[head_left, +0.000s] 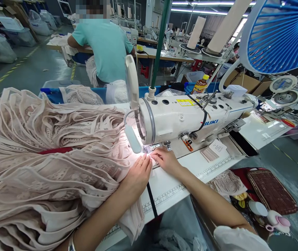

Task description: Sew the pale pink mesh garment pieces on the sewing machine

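Observation:
A white sewing machine (175, 118) stands across the table, its lamp lighting the needle area. My left hand (137, 174), a ring on one finger, lies with its fingers close together on pale pink fabric (124, 153) just in front of the needle area. Close to its right, my right hand (166, 161) has thumb and fingers pinched at the fabric edge beside the presser foot (147, 149). The fingertips of both hands nearly meet. A large heap of pale pink lace garments (60, 132) fills the table's left side.
A ruler strip (170, 195) runs along the table's front edge. Fabric strips with a paper tag (218, 147) lie to the right. A blue fan (282, 35), thread cones (196, 33) and a bottle (200, 84) stand behind. A person in a turquoise shirt (104, 48) sits farther back.

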Demonstrator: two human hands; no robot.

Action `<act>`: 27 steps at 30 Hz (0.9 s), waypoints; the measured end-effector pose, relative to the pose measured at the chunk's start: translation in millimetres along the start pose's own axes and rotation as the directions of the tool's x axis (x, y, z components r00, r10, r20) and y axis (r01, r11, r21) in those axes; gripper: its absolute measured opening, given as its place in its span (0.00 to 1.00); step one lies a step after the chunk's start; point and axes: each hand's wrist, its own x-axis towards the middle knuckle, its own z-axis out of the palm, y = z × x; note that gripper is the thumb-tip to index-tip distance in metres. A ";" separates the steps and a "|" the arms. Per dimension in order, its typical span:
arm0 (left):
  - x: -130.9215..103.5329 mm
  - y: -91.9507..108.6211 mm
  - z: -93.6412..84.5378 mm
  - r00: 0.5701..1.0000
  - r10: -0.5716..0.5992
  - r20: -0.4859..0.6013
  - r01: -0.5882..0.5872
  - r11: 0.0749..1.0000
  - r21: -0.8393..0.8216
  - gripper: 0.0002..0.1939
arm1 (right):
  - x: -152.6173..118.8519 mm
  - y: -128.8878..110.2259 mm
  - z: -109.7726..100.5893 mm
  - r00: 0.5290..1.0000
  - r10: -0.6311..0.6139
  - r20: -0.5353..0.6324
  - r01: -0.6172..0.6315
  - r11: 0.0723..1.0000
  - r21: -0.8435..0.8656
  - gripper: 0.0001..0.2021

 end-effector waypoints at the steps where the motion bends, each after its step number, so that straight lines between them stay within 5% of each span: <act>1: 0.3 0.5 -1.4 1.000 -0.018 -0.010 0.018 0.999 -0.030 0.21 | -2.4 0.1 -2.1 0.997 -0.078 0.010 0.078 0.997 -0.022 0.08; 6: 4.4 1.0 -23.7 0.981 -0.192 0.042 0.190 0.981 0.041 0.17 | -9.5 -8.0 -4.9 0.964 -0.240 0.116 0.266 0.902 -0.340 0.12; 9: 9.1 2.6 -34.8 0.979 -0.145 0.142 0.135 0.988 0.081 0.15 | -9.0 -12.8 -0.7 0.957 -0.240 0.164 0.290 0.832 -0.473 0.16; 13: 16.1 7.4 -30.4 0.981 -0.068 0.182 0.057 0.996 0.069 0.16 | -3.0 -8.7 0.3 0.936 -0.293 0.197 0.352 0.824 -0.444 0.16; 19: 21.2 9.0 -12.7 0.964 -0.094 0.248 0.082 0.995 0.060 0.23 | 8.2 0.4 -10.4 0.949 -0.152 0.277 0.254 0.888 -0.384 0.20; 27: 23.4 7.1 -21.6 0.955 -0.065 0.289 0.028 0.991 0.130 0.25 | 8.4 5.9 -15.3 0.951 -0.108 0.290 0.193 0.939 -0.284 0.25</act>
